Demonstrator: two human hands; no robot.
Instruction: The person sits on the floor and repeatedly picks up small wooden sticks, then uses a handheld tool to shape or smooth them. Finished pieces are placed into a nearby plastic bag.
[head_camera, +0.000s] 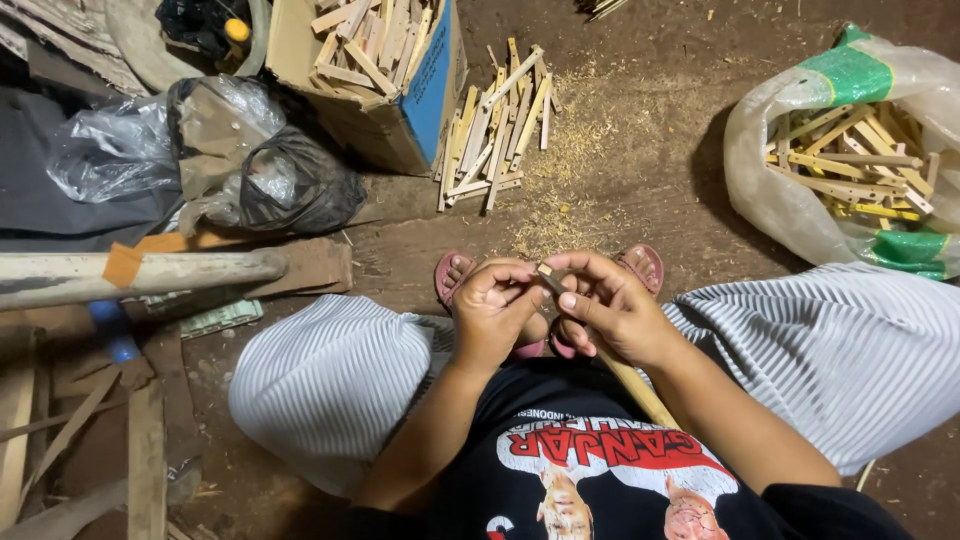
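I sit cross-legged on a dirt floor, looking down at my lap. Both hands meet in front of my knees around a thin wooden stick (630, 378). My right hand (610, 305) grips the stick's shaft, which slants down toward my right thigh. My left hand (493, 305) pinches the stick's upper tip (546, 272) with thumb and fingers. My sandalled feet (452, 275) show just beyond the hands.
A loose pile of short wooden sticks (495, 130) lies ahead, beside a cardboard box (375, 65) full of them. At the right stands an open plastic sack of sticks (850, 165). Crumpled plastic bags (250, 165), a pale pole (140, 275) and planks (145, 460) crowd the left.
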